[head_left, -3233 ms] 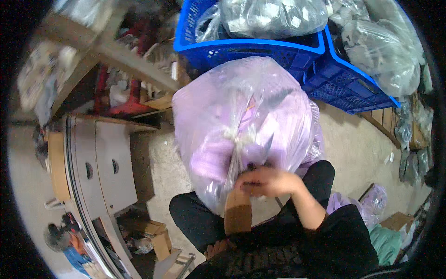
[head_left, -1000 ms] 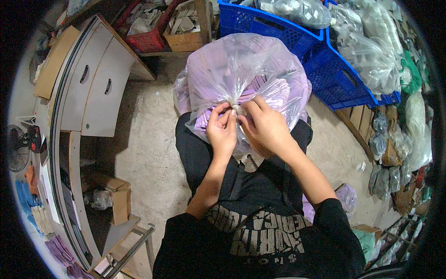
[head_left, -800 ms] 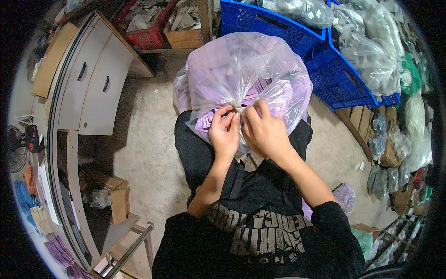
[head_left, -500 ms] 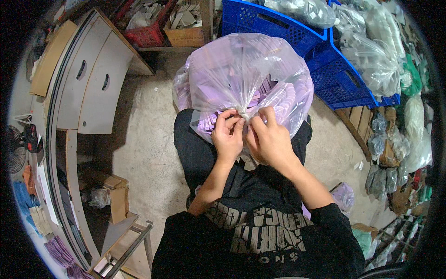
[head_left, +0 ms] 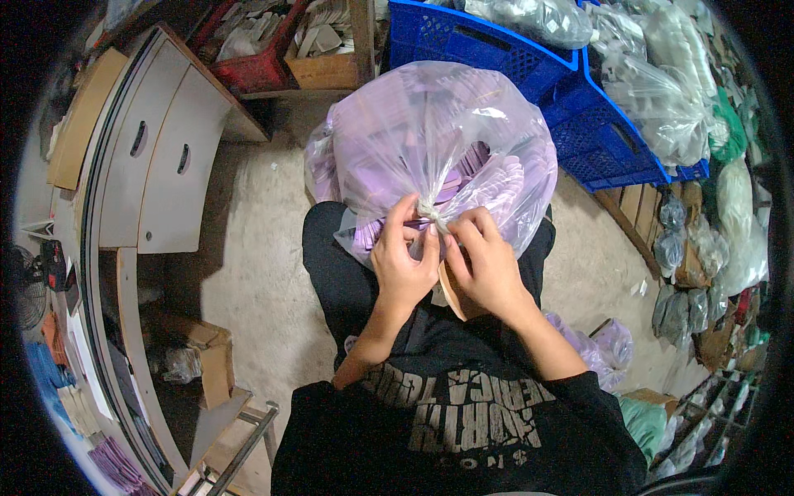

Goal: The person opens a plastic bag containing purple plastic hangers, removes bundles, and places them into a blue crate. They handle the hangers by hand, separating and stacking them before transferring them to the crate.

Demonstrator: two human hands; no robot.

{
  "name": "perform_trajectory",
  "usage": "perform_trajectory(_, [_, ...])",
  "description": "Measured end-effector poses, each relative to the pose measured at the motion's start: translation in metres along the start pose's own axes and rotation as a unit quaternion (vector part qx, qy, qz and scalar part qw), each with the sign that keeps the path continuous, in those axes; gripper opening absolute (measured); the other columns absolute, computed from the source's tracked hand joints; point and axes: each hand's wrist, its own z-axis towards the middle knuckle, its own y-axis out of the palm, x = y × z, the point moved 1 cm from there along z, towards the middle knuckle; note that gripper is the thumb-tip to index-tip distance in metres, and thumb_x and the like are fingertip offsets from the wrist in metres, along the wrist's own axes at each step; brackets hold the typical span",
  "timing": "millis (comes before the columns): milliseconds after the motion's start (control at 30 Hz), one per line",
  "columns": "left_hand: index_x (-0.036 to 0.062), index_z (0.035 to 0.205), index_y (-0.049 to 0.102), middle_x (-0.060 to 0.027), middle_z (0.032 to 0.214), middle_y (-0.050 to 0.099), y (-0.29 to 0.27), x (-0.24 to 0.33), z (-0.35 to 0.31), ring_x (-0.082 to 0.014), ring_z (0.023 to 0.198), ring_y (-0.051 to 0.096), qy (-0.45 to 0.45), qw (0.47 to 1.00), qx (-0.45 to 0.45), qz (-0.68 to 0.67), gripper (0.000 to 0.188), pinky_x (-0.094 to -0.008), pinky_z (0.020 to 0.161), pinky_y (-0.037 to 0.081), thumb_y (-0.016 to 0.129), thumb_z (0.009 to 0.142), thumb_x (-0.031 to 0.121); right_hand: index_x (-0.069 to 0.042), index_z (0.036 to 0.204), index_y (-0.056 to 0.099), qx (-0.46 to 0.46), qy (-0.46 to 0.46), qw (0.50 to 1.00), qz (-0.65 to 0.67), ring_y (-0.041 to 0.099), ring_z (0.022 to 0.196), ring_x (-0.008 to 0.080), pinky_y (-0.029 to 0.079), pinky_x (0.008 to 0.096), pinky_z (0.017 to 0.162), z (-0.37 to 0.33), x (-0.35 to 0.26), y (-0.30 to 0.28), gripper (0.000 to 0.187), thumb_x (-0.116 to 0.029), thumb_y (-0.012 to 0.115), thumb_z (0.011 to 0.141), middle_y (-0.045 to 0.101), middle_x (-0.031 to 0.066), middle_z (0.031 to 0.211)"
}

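Observation:
A large see-through plastic bag (head_left: 397,140), packed with lilac flat pieces in stacks, rests in front of me between my knees. Its gathered neck is twisted into a knot (head_left: 428,212) on the side nearest me. My left hand (head_left: 403,258) pinches the plastic at the knot from the left, thumb against fingers. From the right, my right hand (head_left: 486,263) closes its thumb and fingertips on the bag's tied end, just below the knot. Beneath the right hand a tan piece like card or paper (head_left: 456,291) shows, partly hidden.
Blue plastic crates (head_left: 608,136) with filled bags stand at the far right. Lilac bagged goods (head_left: 608,351) lie on the floor by my right side. A grey cabinet (head_left: 178,157) stands at the left. Behind the bag are a red crate (head_left: 256,73) and a carton (head_left: 327,73).
The knot shows more plainly now, and my right hand has slipped slightly down from it. More of the tan piece and of the lilac bags on the right has come into sight.

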Motion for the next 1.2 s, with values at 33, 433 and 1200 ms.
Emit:
perform_trajectory(33, [0.0012,0.13,0.062,-0.0148,0.095,0.074,-0.005,0.003,0.004,-0.0155,0.07,0.069,0.01,0.999,-0.029,0.04,0.042,-0.0323,0.066,0.056,0.077,0.093,0.012,-0.006,0.109,0.062,0.002,-0.008,1.0,-0.005,0.069,0.073,0.0395,0.058,0.0485,0.06,0.003,0.002,0.001,0.017,-0.019,0.065,0.098,0.059,0.0155,0.108])
perform_trajectory(433, [-0.0033,0.105,0.059,-0.0105,0.101,0.071,-0.006,-0.012,0.014,-0.01,0.089,0.068,-0.153,0.965,0.007,-0.215,0.012,-0.0231,0.08,0.057,0.069,0.098,-0.001,-0.017,0.119,0.062,-0.006,-0.104,0.978,-0.178,0.071,0.063,0.0263,0.059,0.0391,0.053,0.031,0.011,-0.005,0.036,-0.022,0.076,0.086,0.06,0.0074,0.108])
perform_trajectory(1200, [0.0116,0.11,0.073,-0.012,0.103,0.062,-0.018,0.011,0.021,-0.0317,0.088,0.067,0.008,0.986,-0.126,0.104,0.017,-0.0398,0.076,0.055,0.071,0.093,0.009,-0.001,0.097,0.069,-0.139,0.495,0.733,0.446,0.061,0.069,0.0149,0.048,0.0335,0.061,0.014,0.009,0.016,0.048,-0.042,0.047,0.11,0.069,0.0039,0.085])
